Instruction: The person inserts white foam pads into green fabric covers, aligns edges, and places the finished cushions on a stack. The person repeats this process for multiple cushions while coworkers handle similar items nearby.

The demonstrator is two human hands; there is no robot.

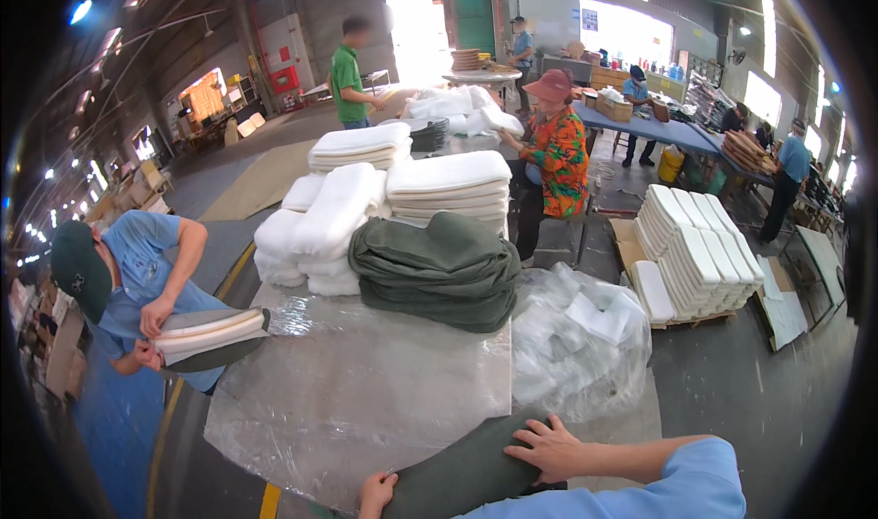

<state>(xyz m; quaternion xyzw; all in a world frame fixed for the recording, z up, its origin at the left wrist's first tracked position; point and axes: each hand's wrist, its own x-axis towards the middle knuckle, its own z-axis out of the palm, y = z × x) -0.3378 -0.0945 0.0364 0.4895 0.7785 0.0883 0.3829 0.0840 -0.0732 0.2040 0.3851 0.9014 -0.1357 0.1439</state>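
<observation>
Dark green fabric cover (462, 471) lies at the bottom centre of the frame, on the near edge of the table (274, 446), which is draped in clear, wrinkled plastic sheeting. My right hand (549, 448) rests flat on its upper right end, fingers spread, palm down, pressing rather than gripping. My left hand (377, 494) curls over its lower left end at the frame's bottom edge; fingers closed on the edge of the cloth. Cover looks soft, matte, oblong.

Above, mid-frame: stack of folded green covers (439, 272), limp and rounded. Behind it, stacks of white foam pads (448, 185), smooth slabs. Right of centre, a crumpled clear plastic bag (581, 336). At left, a co-worker in blue holds a pad (206, 336).
</observation>
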